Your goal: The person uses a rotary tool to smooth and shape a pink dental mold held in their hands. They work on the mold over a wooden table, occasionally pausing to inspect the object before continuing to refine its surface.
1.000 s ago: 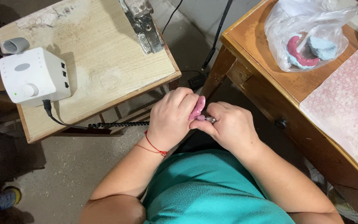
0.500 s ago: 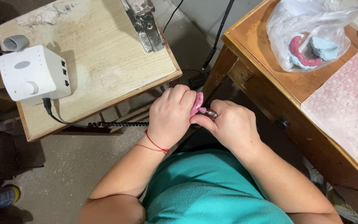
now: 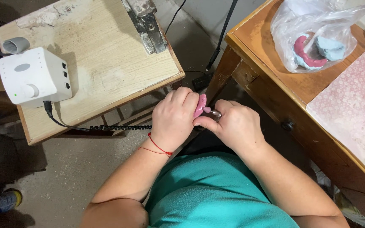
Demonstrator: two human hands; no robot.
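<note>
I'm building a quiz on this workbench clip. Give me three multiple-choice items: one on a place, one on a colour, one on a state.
1. Where does the white control box sit?
A. on the light wooden table
B. on the floor
C. in the plastic bag

2. What colour is the piece in the left hand?
A. green
B. pink
C. black

3. How is the right hand?
A. flat on the table
B. closed round a slim tool
C. hanging open

A: it rests on the tabletop.
B: pink shows between the fingers.
B: its fingers are curled on the tool.
</note>
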